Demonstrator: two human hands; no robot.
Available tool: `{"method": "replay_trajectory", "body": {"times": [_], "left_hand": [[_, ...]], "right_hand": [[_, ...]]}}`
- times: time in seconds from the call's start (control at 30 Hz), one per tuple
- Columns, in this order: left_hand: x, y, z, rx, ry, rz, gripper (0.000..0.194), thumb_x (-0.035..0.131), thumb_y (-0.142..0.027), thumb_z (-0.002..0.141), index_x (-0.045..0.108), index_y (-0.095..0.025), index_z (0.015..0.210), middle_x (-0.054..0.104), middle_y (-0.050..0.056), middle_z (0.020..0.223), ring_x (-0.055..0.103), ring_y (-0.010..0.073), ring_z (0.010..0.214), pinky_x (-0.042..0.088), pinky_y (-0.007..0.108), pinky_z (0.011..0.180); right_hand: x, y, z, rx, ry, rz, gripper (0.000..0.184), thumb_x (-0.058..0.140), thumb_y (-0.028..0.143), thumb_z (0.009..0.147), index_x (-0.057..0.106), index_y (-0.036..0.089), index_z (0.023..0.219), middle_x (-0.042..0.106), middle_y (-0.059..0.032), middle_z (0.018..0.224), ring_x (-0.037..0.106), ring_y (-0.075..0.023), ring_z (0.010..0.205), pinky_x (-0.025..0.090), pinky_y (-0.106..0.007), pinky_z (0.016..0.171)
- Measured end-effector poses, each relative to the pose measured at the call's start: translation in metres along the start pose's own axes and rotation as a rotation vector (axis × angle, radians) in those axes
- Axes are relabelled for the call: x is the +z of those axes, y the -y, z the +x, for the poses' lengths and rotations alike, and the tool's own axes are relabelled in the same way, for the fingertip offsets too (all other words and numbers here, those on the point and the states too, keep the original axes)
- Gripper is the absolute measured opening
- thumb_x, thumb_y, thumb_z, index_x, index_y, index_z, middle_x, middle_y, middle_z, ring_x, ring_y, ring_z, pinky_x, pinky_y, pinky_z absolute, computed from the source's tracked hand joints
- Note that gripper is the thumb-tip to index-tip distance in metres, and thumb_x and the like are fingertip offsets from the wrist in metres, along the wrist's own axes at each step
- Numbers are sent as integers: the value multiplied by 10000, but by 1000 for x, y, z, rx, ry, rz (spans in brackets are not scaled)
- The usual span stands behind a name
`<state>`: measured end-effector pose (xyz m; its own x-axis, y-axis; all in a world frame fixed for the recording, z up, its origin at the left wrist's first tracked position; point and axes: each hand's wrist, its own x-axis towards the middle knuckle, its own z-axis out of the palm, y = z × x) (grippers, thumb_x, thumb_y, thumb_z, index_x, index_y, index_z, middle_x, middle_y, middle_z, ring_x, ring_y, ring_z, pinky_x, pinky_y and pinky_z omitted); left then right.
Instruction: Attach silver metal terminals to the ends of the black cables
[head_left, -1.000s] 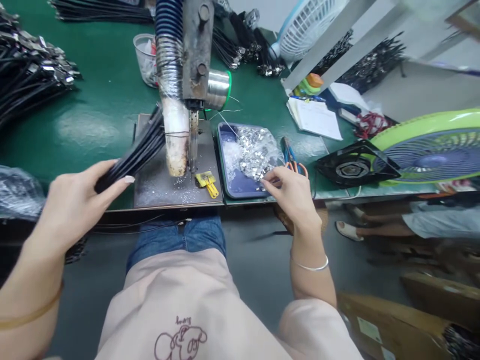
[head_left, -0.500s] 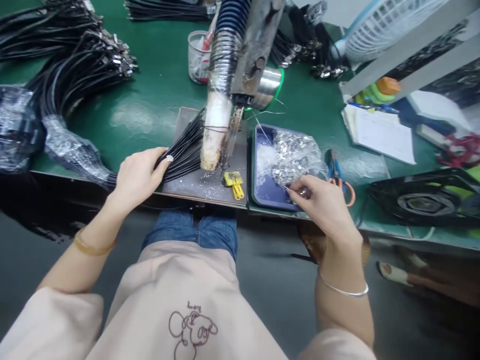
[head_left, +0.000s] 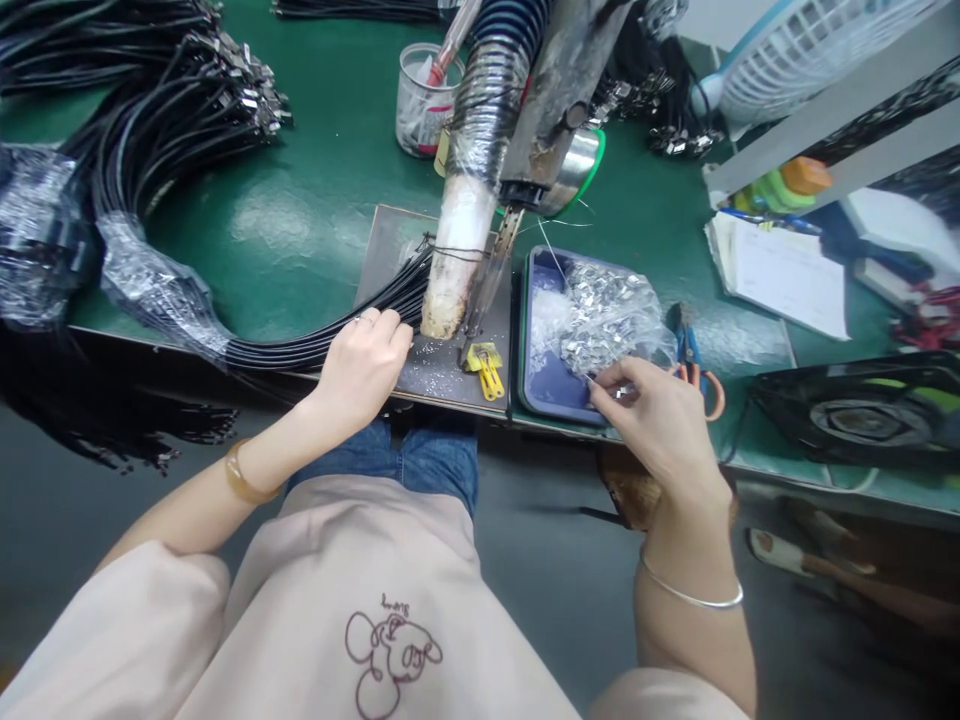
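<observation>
My left hand [head_left: 364, 365] is closed, its fingers curled over a bundle of black cables [head_left: 289, 350] at the table's front edge. The bundle's far ends lie on a grey board [head_left: 379, 250], partly behind a white-tipped hose [head_left: 454, 250]. Thumb and fingertips of my right hand [head_left: 652, 410] pinch a tiny shiny metal piece, its exact shape too small to make out. That hand is over the near right corner of a blue tray [head_left: 551, 395], beside a clear bag of small metal parts [head_left: 607, 315]. A yellow clip-like tool [head_left: 489, 370] lies on the board between my hands.
Blue-and-orange pliers [head_left: 694, 360] lie right of the tray. A metal arm [head_left: 555, 90] and a solder spool [head_left: 574, 175] stand over the board. Behind are a cup [head_left: 427, 100] and more cable bundles [head_left: 202, 110]. Papers [head_left: 787, 270] and a black fan-like unit [head_left: 862, 410] are to the right.
My left hand has slid right along the cables, and its fingers are now more curled. My right hand stays at the tray, still pinching. The view has shifted slightly.
</observation>
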<state>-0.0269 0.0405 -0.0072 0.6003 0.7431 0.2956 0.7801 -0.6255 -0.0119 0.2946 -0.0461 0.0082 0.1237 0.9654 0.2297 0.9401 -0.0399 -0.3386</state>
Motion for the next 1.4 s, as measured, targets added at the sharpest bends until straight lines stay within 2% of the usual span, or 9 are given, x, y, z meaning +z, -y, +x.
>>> {"method": "replay_trajectory", "body": {"times": [0.3,0.47,0.6,0.7,0.77,0.83,0.9,1.2,1.4], "left_hand": [[-2,-3,-2,-17,-7,-16,259,489,-32,939,691,-152,828,673,137,842,637,290,848,538,372,706],[-15,4,-10,-92,29,-327,170,523,-133,943,669,-176,867,675,86,787,620,274,854,503,361,737],[-36,3,-19,132,352,-905,152,582,-148,930,728,-192,942,713,18,756,631,173,724,463,267,679],[-38,-6,-19,316,618,-1366,185,622,-96,884,779,-188,915,754,17,748,621,119,623,467,220,627],[-31,-16,-17,101,564,-1546,141,637,-138,886,774,-164,862,713,14,655,582,110,554,448,213,560],[-22,-25,-15,-227,381,-1625,161,641,-214,910,727,-150,790,673,7,605,559,100,529,435,206,531],[-15,-30,-15,-408,246,-1684,204,668,-265,904,673,-151,734,664,5,593,542,88,514,435,203,524],[-12,-33,-16,-533,227,-1795,172,769,-298,815,674,-157,844,660,-17,558,580,91,496,476,208,533],[-11,-35,-18,-505,212,-1784,118,727,-270,823,684,-160,831,645,-24,553,567,89,494,470,203,529]], "right_hand": [[-13,31,-13,-29,-174,-63,167,580,282,876,539,263,716,684,-2,722,571,-152,545,511,-334,657],[-9,57,-26,50,-410,277,169,716,252,836,591,256,723,698,3,740,662,-173,617,562,-314,558],[5,87,-33,72,-350,726,247,808,242,816,587,228,705,679,36,734,610,-102,447,527,-245,419],[24,112,-35,38,-297,861,222,796,231,853,606,224,737,686,36,756,699,-124,529,603,-249,490],[38,124,-36,35,-376,791,156,771,190,878,649,234,790,717,19,821,757,-149,680,656,-284,615],[51,131,-37,8,-485,675,119,765,166,889,692,252,852,745,6,874,766,-165,788,662,-320,698],[60,133,-38,-20,-533,626,126,758,150,895,717,269,903,761,1,906,760,-174,840,658,-342,738],[67,135,-39,4,-480,750,67,711,206,931,697,264,900,752,-20,953,761,-196,857,679,-402,772],[67,138,-38,18,-412,810,60,706,210,940,695,258,907,758,-16,952,781,-185,849,671,-339,716]]}}
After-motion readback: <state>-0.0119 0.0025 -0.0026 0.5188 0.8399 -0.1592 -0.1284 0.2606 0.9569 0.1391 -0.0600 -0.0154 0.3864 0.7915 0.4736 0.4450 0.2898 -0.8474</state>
